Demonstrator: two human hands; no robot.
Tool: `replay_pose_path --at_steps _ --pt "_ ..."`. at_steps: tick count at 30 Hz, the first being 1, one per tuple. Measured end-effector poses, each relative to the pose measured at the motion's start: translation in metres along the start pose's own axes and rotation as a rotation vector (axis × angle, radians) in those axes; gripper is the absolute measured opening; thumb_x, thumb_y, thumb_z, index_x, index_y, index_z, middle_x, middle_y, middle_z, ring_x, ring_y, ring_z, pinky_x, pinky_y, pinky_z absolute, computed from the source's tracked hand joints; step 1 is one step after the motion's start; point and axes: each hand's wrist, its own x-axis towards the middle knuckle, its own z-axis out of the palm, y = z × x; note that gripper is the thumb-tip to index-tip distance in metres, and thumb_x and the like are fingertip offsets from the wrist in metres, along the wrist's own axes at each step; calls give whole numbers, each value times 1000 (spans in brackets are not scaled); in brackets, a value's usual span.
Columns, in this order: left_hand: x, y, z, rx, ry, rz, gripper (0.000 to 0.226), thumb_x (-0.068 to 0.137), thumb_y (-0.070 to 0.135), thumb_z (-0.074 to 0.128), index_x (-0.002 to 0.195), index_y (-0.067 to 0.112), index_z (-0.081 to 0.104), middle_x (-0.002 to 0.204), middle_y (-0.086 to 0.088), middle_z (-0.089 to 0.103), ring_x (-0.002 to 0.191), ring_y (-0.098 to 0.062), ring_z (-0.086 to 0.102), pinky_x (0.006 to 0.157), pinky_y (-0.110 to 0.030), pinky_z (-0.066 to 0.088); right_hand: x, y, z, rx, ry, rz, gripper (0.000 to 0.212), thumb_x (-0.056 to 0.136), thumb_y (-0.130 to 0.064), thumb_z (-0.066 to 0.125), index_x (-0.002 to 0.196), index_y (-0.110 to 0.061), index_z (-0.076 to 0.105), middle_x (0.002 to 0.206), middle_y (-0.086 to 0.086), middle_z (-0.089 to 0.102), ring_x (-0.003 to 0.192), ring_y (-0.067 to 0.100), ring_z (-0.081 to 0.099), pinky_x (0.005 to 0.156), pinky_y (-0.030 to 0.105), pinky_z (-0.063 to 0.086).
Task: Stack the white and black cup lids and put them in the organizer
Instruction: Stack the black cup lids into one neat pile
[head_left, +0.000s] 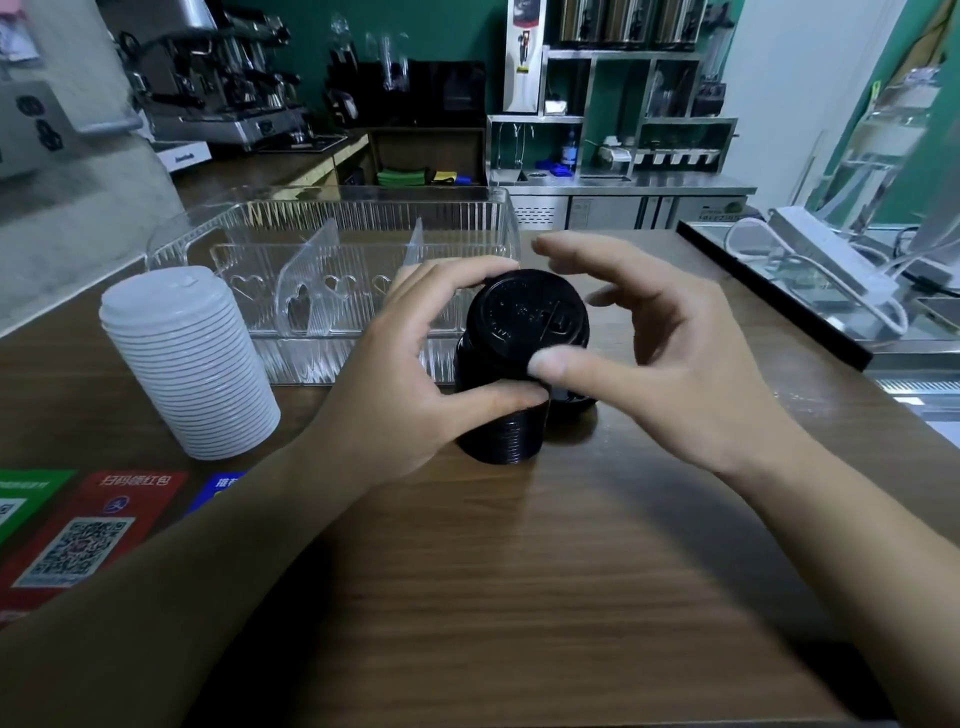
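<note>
Where the wooden worktop (519, 597) runs in front of the clear organizer (332, 249), a black lid stack (519, 364) stands upright, the left hand (410, 384) gripping it with fingers curled over the top rim and thumb pressed to its side. The right hand (660, 353) hangs just beside it, fingers spread and loosely bent, thumb tip at the top lid's edge, grip on nothing. A white lid stack (187, 364) stands apart to the left, near the organizer's front corner; QR stickers (78, 540) lie on the worktop's left edge.
</note>
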Motion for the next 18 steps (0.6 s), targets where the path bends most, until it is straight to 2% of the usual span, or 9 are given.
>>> replay_pose_path --at_steps 2,5,7,9,11,14,18 --pt "0 0 0 25 15 13 76 89 46 95 153 20 64 147 12 67 145 -22 61 123 -46 49 -1 1 5 -37 -17 -40 71 85 -29 95 149 -16 65 144 -8 71 139 20 64 114 40 48" --pt "1 -3 1 0 6 -3 82 87 44 96 158 22 61 149 13 66 146 -20 61 123 -48 51 -1 4 10 -20 8 -40 64 88 -24 93 146 -14 68 140 -7 74 135 16 67 113 28 47" --pt "1 -6 0 -88 -37 -66 98 83 42 100 167 24 51 154 12 63 151 -17 60 126 -47 51 -1 7 10 -17 41 -6 58 91 -25 91 145 -15 69 138 -8 75 133 14 68 115 32 50" --pt "2 -9 -2 -111 -85 -126 109 80 48 101 171 30 44 158 14 60 153 -11 58 127 -47 51 0 11 10 -5 68 53 53 94 -27 88 143 -17 71 135 -10 77 130 14 70 116 43 51" --pt "2 -11 -3 -70 -135 -175 114 76 58 99 172 41 41 161 19 58 154 -3 55 128 -46 51 0 13 11 -8 76 108 48 96 -30 87 140 -20 74 130 -13 78 127 12 71 115 47 52" --pt "1 -14 -1 -66 -236 -249 118 74 71 97 170 59 31 164 20 56 154 -1 54 130 -49 48 -1 13 14 -28 56 157 45 96 -34 85 139 -23 75 127 -17 79 124 9 72 114 44 54" --pt "0 -19 1 -123 -293 -295 121 76 76 95 171 65 21 163 14 60 157 -10 54 128 -57 47 -2 10 20 -27 4 185 45 97 -35 83 140 -22 74 126 -17 79 122 4 72 111 32 55"
